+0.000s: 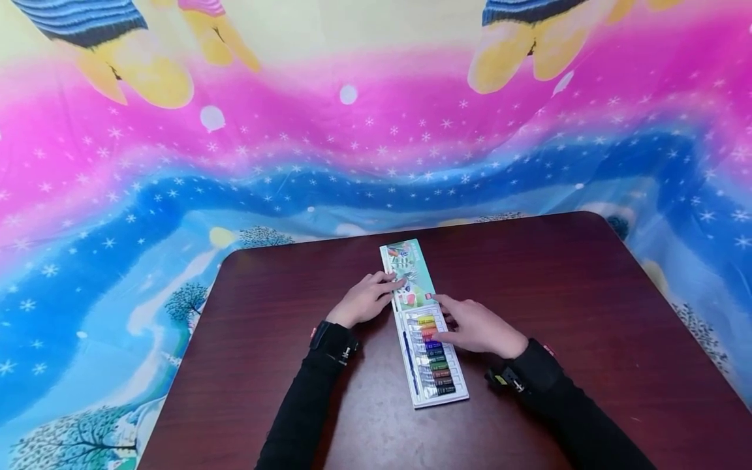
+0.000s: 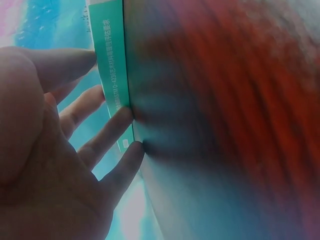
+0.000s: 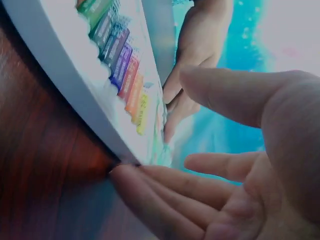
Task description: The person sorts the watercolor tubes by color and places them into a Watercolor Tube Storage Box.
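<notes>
A paint set lies lengthwise on the table. Its white tray holds a row of colored paint tubes, with a dark blue paintbrush along the left side. Beyond the tubes is the green illustrated cover. My left hand is at the cover's left side, and in the left wrist view its spread fingertips touch the printed green edge. On the other side, my right hand reaches toward the tray where it meets the cover. Its extended fingers rest low by the tray's white side wall.
The dark reddish-brown table has rounded far corners. Behind it hangs a pink and blue patterned cloth with snowflakes and trees. Black wrist straps with small devices sit over the dark sleeves.
</notes>
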The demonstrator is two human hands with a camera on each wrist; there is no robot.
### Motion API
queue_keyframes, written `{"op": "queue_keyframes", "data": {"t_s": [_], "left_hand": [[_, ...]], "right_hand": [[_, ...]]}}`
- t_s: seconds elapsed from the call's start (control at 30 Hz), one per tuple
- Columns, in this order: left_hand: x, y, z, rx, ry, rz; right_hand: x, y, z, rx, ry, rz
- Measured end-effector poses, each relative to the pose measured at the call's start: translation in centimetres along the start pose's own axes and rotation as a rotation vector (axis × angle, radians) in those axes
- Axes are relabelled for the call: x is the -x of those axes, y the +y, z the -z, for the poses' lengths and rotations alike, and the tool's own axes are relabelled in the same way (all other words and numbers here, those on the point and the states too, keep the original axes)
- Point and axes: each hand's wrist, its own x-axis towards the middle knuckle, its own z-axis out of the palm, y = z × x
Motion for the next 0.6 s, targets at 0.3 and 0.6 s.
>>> {"op": "queue_keyframes", "data": {"t_s": [0.3,0.6], "left_hand": [[0.2,0.0,0.3,-0.018,0.004,0.008],[0.5,-0.3,0.3,-0.04,0.007,0.017]], "right_hand": [[2.6,-2.4,-1.7,0.184,-0.138,0.038],[3.0,-1.8,-1.5,0.225,-0.127,0.116]]}}
